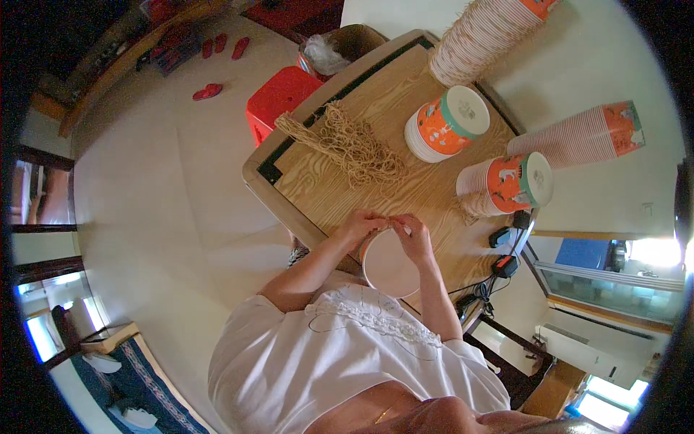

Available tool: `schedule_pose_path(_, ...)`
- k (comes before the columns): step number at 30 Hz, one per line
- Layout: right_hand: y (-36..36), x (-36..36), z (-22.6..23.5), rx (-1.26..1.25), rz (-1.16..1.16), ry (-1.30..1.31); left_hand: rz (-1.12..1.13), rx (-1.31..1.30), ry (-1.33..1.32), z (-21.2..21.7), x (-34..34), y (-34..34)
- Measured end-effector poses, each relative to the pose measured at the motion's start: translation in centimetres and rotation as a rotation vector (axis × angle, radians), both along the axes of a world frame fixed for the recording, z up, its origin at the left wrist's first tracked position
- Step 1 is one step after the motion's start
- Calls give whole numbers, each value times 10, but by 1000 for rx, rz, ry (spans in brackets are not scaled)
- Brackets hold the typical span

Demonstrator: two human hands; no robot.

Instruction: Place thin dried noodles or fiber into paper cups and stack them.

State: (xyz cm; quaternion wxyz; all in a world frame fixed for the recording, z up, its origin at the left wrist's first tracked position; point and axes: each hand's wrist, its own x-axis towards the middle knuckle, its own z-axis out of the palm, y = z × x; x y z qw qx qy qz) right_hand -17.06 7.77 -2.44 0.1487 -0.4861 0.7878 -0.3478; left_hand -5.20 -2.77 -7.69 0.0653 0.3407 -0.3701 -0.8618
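Observation:
In front of my body a round paper tub (391,265) lies tilted, its white round face toward me and a bit of orange wall showing at its left. At its far rim my left hand (361,226) is closed in a pinch. My right hand (413,237) pinches close beside it, the fingertips of both nearly meeting. Between them shows a short tan bit that looks like twine; the fingers hide most of it. Beyond my hands, a loose tangled bundle of tan twine (354,148) is spread on the wooden table (307,184).
Orange-and-green paper tubs stand nested upside down in a short stack (437,134) and another stack (495,184). Longer stacks (484,43) with twine lie at the far right. Black adapters and cables (504,266) sit at the right edge. A red stool (283,98) stands beyond the left edge.

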Motion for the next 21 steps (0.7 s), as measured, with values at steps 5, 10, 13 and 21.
schedule_pose_path(5, -3, -6, -9, 185, -32, -341, -44, -209, -50, 12, 2, -3)
schedule_pose_path(10, -4, -5, -8, 176, -28, -304, -41, -300, -49, 3, 4, -2)
schedule_pose_path(13, -4, -4, -6, 176, -36, -284, -50, -472, -51, -3, 4, 0)
schedule_pose_path(21, -7, -1, -1, 150, -20, -302, -75, -724, -150, -5, 1, 1)
